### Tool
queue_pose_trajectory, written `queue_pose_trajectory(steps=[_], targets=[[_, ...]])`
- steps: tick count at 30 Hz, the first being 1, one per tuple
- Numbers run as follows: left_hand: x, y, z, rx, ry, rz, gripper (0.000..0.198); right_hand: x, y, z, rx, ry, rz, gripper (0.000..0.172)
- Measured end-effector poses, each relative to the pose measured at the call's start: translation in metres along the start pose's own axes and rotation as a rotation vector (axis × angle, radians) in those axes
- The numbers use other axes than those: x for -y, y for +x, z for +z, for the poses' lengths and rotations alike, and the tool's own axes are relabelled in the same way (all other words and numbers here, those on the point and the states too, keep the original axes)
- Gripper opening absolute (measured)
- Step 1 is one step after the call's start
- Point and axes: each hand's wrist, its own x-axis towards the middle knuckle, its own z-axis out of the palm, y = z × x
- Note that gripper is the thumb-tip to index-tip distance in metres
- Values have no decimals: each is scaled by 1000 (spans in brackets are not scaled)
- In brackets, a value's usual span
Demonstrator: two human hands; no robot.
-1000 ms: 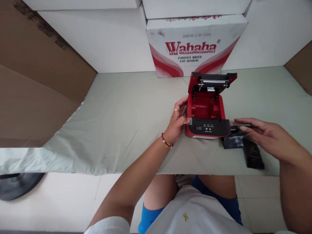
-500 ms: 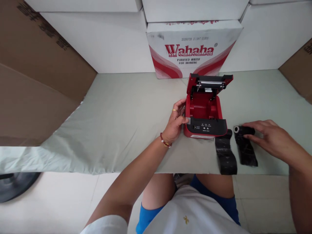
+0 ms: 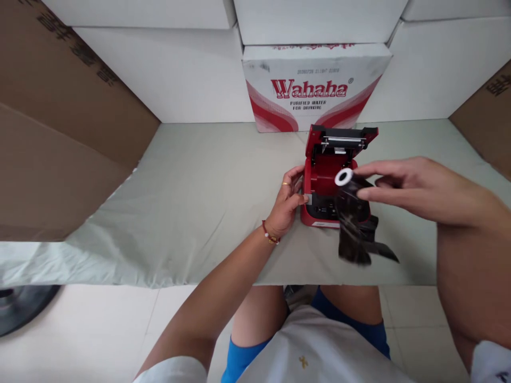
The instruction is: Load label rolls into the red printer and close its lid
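A red and black label printer (image 3: 324, 173) stands on the table with its lid (image 3: 343, 135) raised and its inner bay exposed. My left hand (image 3: 285, 206) grips its left side, the thumb on a grey button at the front corner. Over the printer's right front, my right hand (image 3: 415, 186) pinches a roll of black labels (image 3: 351, 192) with a white core. A loose strip of it dangles down, blurred, and covers part of the front panel. Behind the strip, another black piece (image 3: 372, 226) shows at the printer's front right corner, mostly hidden.
Green-grey cloth (image 3: 199, 213) covers the table, its front edge close to my lap. A Wahaha water carton (image 3: 311, 109) stands behind the printer, among stacked white boxes (image 3: 167, 74). Brown cardboard (image 3: 72, 159) flanks the left, and more cardboard (image 3: 491, 106) the right.
My right hand has lifted the label roll off the table and carried it left and up to the printer, its strip trailing. The left hand stays on the printer.
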Motion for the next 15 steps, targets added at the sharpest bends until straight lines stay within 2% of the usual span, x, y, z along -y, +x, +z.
queue_pose_trajectory(steps=[2, 4, 6, 8, 11, 15], targets=[[0, -3, 0, -7, 62, 23, 77, 8, 20, 19, 1, -98, -27, 54], [-4, -9, 2, -42, 193, 77, 72, 8, 33, 34, -61, -267, -55, 44], [-14, -16, 7, -112, 402, 191, 61, 5, 40, 45, -102, -438, -63, 42], [-25, -24, 13, -152, 647, 372, 50, 1, 45, 54, -141, -570, -72, 42], [-38, -32, 22, -72, 883, 613, 43, -7, 51, 65, -186, -662, -121, 36], [-38, -34, 31, 25, 982, 747, 43, -16, 61, 75, -282, -706, -224, 31]])
